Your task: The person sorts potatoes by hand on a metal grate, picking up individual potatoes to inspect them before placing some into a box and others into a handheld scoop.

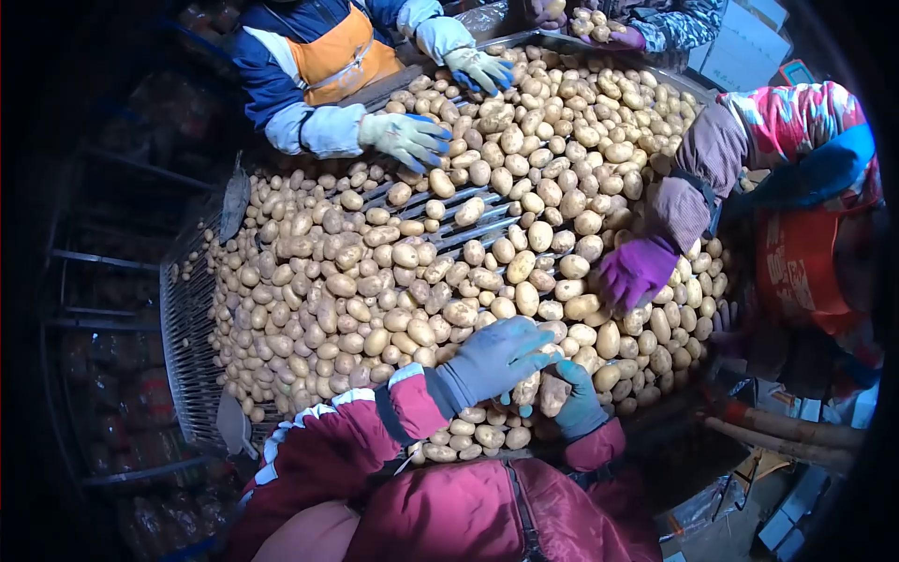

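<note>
My left hand (498, 358), in a grey-blue glove, reaches over the potato heap (365, 290) near its front edge. Its fingers bend across a pale potato (526, 388), with blue glove tips showing beneath. Close beside it, my right hand (581, 405) in a teal-blue glove is closed around a darker, brownish potato (553, 394). The two hands nearly meet, and the part of the potatoes under the fingers is hidden. Loose potatoes (468, 436) lie between my sleeves and the heap.
Potatoes cover a slatted metal table (478, 225), its bars (187, 347) bare at the left. Opposite, a person's pale gloves (407, 140) rest on the heap. From the right reaches a person's purple glove (639, 272). Another person holds potatoes (595, 25) at the back.
</note>
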Action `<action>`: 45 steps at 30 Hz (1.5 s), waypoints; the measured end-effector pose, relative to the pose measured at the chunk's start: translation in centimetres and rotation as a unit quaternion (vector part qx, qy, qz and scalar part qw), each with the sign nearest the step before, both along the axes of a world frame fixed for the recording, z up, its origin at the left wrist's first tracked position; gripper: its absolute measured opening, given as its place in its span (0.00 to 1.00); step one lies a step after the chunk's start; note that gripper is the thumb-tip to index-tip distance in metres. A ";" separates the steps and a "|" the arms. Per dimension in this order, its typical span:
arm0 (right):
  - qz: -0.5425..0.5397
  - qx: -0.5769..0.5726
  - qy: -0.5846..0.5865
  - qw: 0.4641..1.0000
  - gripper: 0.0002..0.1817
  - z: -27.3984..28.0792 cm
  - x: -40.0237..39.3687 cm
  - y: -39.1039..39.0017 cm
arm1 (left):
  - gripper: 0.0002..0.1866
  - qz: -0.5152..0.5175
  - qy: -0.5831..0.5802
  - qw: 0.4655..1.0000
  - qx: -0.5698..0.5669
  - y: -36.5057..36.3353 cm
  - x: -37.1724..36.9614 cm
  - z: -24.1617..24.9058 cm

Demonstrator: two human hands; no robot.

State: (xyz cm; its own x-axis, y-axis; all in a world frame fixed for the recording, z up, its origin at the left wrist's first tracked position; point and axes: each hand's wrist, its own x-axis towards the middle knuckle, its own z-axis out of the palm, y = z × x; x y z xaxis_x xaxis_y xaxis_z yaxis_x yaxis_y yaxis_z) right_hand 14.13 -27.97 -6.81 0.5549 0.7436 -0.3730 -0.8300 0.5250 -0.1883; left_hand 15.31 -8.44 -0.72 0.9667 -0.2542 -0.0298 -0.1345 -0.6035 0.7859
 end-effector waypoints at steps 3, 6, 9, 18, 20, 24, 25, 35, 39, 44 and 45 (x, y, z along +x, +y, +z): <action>-0.008 -0.040 0.035 0.999 0.30 1.4 -0.2 0.5 | 0.16 0.000 0.057 0.998 -0.041 0.6 -0.3 0.8; 0.000 0.000 0.016 1.000 0.30 1.8 0.4 0.7 | 0.16 0.012 0.084 0.992 -0.089 1.3 -0.4 1.1; 0.022 0.004 -0.033 0.999 0.33 1.0 0.7 0.4 | 0.16 0.010 0.096 0.989 -0.116 2.4 0.1 0.7; 0.041 0.010 -0.052 0.998 0.37 0.9 0.8 0.2 | 0.16 0.166 0.050 0.980 -0.094 10.4 3.3 -2.5; 0.044 0.021 -0.042 0.998 0.38 0.3 0.6 0.3 | 0.16 0.225 0.087 0.970 -0.023 12.2 4.1 -2.6; 0.046 0.040 -0.067 0.996 0.41 0.3 0.6 0.4 | 0.16 0.221 0.016 0.975 0.029 13.9 4.0 -3.1; 0.046 0.042 -0.067 0.996 0.41 0.5 0.6 0.4 | 0.16 0.221 0.016 0.975 0.030 14.2 3.9 -3.4; 0.030 0.023 -0.038 0.999 0.35 1.6 0.0 0.1 | 0.20 0.228 0.013 0.966 0.123 14.2 0.3 -3.7; 0.023 0.017 -0.056 0.998 0.37 2.1 -0.2 -0.6 | 0.23 0.229 -0.029 0.951 0.207 15.4 -4.9 -4.3; -0.041 -0.039 -0.056 0.997 0.37 2.8 -1.0 -1.6 | 0.21 0.203 -0.064 0.922 0.323 17.0 -9.4 -8.3; -0.046 -0.002 -0.073 0.996 0.37 3.0 -0.9 -2.0 | 0.19 0.192 -0.078 0.921 0.330 17.0 -9.6 -8.7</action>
